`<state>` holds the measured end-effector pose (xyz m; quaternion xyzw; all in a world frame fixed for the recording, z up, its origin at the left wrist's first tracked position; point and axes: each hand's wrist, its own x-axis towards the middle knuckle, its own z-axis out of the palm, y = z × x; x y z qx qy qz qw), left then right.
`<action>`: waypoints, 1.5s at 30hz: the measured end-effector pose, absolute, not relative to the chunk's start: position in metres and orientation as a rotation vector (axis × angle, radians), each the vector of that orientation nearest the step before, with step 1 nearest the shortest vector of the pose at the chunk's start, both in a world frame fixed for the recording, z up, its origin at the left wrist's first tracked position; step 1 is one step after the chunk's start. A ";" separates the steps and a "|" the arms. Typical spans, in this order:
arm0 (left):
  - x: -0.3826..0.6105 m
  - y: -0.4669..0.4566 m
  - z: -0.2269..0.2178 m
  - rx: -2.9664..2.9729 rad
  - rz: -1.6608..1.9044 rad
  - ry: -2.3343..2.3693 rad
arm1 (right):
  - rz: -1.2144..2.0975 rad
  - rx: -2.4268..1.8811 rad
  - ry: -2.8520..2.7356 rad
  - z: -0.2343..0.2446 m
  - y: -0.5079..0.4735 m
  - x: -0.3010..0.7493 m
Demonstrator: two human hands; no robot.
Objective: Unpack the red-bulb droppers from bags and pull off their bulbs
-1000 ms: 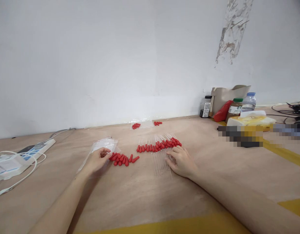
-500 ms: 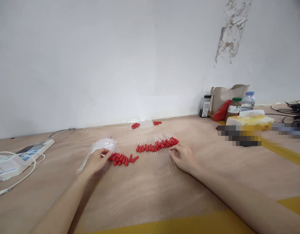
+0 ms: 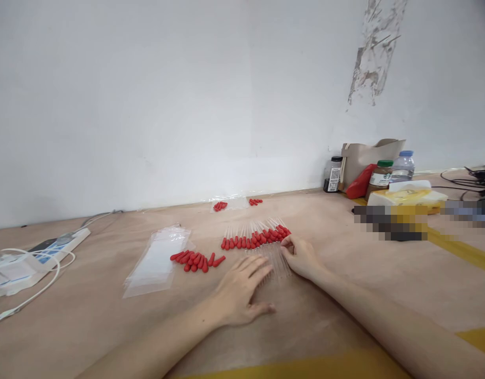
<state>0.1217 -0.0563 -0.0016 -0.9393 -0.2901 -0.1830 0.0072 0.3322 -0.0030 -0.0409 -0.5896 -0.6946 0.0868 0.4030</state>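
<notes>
A row of clear glass droppers with red rubber bulbs [image 3: 255, 238] lies on the tan table [image 3: 345, 284]. In front of them sit bare glass tubes [image 3: 274, 259]. My right hand [image 3: 301, 256] rests at the right end of the row, thumb and fingers pinched by the tubes and red bulbs; what it grips is unclear. My left hand [image 3: 238, 289] lies flat with fingers spread, its tips over the tubes' near ends. A loose heap of red bulbs [image 3: 197, 259] lies to the left, beside a stack of clear plastic bags [image 3: 158, 260].
At the far edge by the wall lie more red bulbs [image 3: 219, 205] on plastic. A white power strip with cables [image 3: 27, 260] sits at the left. Bottles, a jar [image 3: 380, 176], a beige bag [image 3: 364, 158] and a tissue pack [image 3: 408, 193] stand at the right. Yellow tape [image 3: 463, 252] marks the table.
My left hand left the plastic bags and swept right to lie flat by the glass tubes. My right hand shifted from flat on the tubes to a pinch at the row's right end.
</notes>
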 end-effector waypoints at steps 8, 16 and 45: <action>0.147 -0.031 -0.014 -3.001 -0.455 -0.948 | 0.213 -1.431 -1.789 -0.042 -0.003 0.332; 0.149 -0.016 -0.008 -2.659 -0.950 -1.305 | 0.279 -1.457 -1.764 -0.042 -0.002 0.331; 0.087 -0.037 -0.013 -2.635 -1.943 -1.500 | 0.293 -1.218 -2.229 -0.020 -0.023 0.337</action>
